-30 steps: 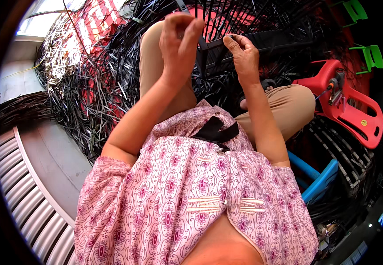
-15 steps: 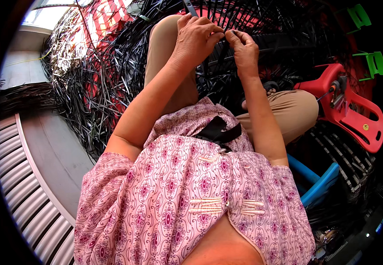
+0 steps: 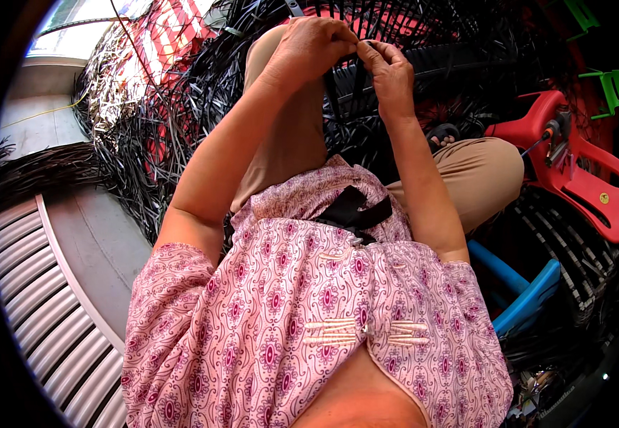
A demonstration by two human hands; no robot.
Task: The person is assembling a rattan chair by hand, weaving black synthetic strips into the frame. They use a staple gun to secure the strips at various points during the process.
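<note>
My left hand [image 3: 309,50] and my right hand [image 3: 394,82] meet fingertip to fingertip above my raised knee, at the top of the view. Both are closed in a pinch on a thin black strip, whose end is mostly hidden between the fingers. Flat black strips [image 3: 331,96] hang just below the hands. Behind them lies a dark frame [image 3: 431,63] with rows of black strips stretched across it; its full shape is hard to make out.
Tangled black strips [image 3: 135,143] heap over a red surface on the left. A red plastic stool [image 3: 587,189] with tools in it stands at the right, near a blue plastic piece [image 3: 530,299]. Green plastic pieces [image 3: 615,93] are at far right, a slatted metal bench [image 3: 45,285] at left.
My left hand has turned slightly, its fingers curling closer to the right fingertips. Both hands stay together in a pinch. The whole view has shifted a little.
</note>
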